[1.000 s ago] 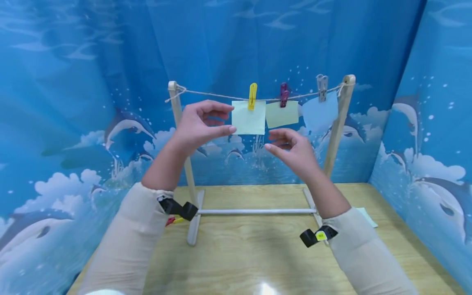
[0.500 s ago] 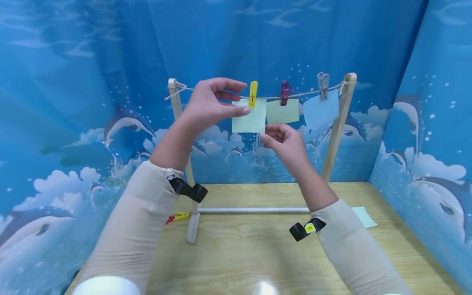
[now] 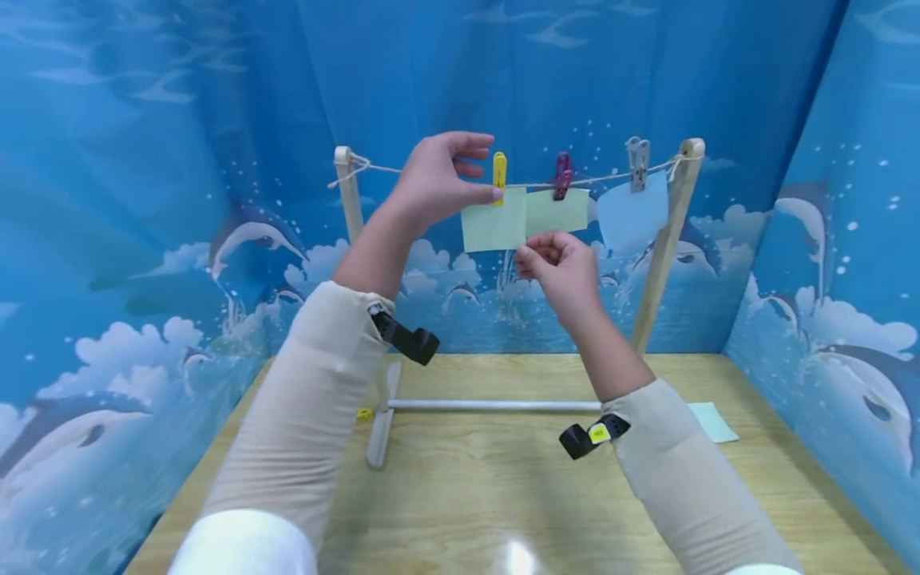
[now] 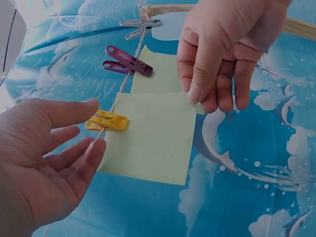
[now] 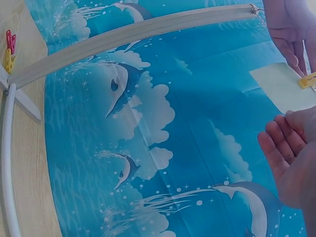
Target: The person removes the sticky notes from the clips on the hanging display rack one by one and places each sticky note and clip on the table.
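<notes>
My left hand [image 3: 442,180] is raised at the string, its thumb and fingers spread around a yellow clothespin [image 4: 111,120]. That clothespin clips a pale green paper square [image 3: 492,228] to the string. At the square's lower right corner, my right hand [image 3: 564,271] pinches the paper between thumb and fingers. Just to the right, a purple clothespin [image 3: 563,177] holds a yellow-green paper [image 3: 564,212], partly hidden behind the square in the left wrist view. Farther right, a grey clothespin [image 3: 638,165] holds a light blue paper [image 3: 632,214].
The string [image 3: 611,176] is tied between two wooden posts [image 3: 664,247], joined low down by a white bar [image 3: 496,406]. A red clothespin [image 5: 11,42] and a yellow one [image 5: 8,61] lie by the left foot. Another pale green paper [image 3: 714,422] lies on the table's right side.
My left hand has moved up and right from the square's left edge to the yellow clothespin. My right hand has moved up slightly and taken hold of the square's lower right corner.
</notes>
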A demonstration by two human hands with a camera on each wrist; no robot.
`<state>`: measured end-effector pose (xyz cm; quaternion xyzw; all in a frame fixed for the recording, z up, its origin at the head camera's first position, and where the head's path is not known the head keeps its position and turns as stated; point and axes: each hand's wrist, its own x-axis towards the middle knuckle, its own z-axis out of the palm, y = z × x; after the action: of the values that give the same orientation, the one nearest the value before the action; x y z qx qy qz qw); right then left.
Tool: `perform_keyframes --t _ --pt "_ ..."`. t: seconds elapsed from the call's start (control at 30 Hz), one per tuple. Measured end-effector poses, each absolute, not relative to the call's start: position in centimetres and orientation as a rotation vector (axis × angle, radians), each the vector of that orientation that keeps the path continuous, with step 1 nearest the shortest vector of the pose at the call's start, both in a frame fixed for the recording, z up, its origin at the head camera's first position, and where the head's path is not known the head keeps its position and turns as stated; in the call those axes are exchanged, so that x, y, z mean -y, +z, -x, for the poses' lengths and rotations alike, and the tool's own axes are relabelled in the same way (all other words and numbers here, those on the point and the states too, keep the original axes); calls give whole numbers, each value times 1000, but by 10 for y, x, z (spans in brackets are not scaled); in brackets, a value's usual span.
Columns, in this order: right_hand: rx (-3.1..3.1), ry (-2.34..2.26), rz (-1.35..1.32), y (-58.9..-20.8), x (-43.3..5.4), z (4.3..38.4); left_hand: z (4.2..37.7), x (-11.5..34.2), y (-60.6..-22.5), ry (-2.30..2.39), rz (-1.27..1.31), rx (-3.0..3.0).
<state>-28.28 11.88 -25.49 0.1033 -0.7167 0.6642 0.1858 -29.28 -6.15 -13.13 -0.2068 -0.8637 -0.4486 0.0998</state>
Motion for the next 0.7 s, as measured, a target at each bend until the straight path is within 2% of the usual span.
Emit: perform_keyframes --t 0.3,0.7 --pt "2022 1844 -308 -258 -119 282 294 54 -137 -1494 661 2490" --pt "1941 1926 -352 -265 -123 281 289 53 -147 -1407 673 2380"
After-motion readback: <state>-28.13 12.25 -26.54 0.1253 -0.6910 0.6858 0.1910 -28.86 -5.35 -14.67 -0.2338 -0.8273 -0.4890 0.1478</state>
